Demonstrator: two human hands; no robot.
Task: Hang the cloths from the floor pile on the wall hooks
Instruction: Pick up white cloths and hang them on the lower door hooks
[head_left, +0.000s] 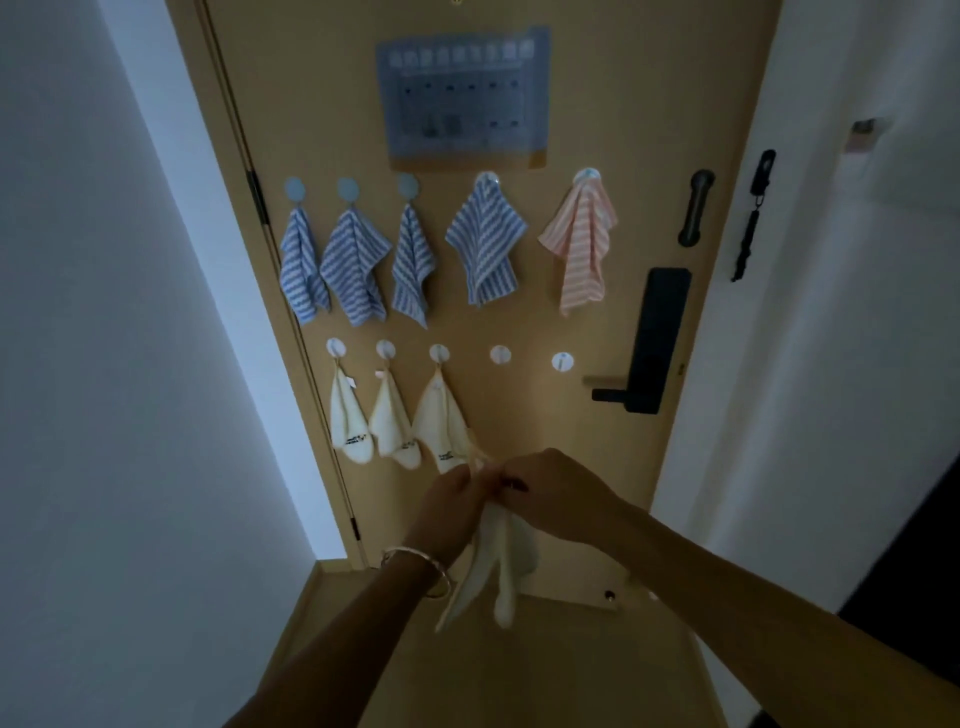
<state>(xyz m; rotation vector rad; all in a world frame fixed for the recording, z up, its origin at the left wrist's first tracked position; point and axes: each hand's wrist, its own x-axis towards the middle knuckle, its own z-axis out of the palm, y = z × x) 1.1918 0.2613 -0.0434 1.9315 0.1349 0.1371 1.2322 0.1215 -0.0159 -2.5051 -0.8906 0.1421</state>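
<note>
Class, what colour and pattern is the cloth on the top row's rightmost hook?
The cloth has pink and white stripes; head view shows it.

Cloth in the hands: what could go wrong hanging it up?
The cloth is pinched only at its top by the left hand and right hand, so it could slip. Lifting it may knock the nearest hanging cloth loose. Dim light may make the empty hook easy to miss.

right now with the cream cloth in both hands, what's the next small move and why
Probably raise the cream cloth to the fourth hook in the lower row, the nearer bare one. The left hand and right hand both pinch its top, three lower hooks already carry cream cloths, and every upper hook is taken.
</note>
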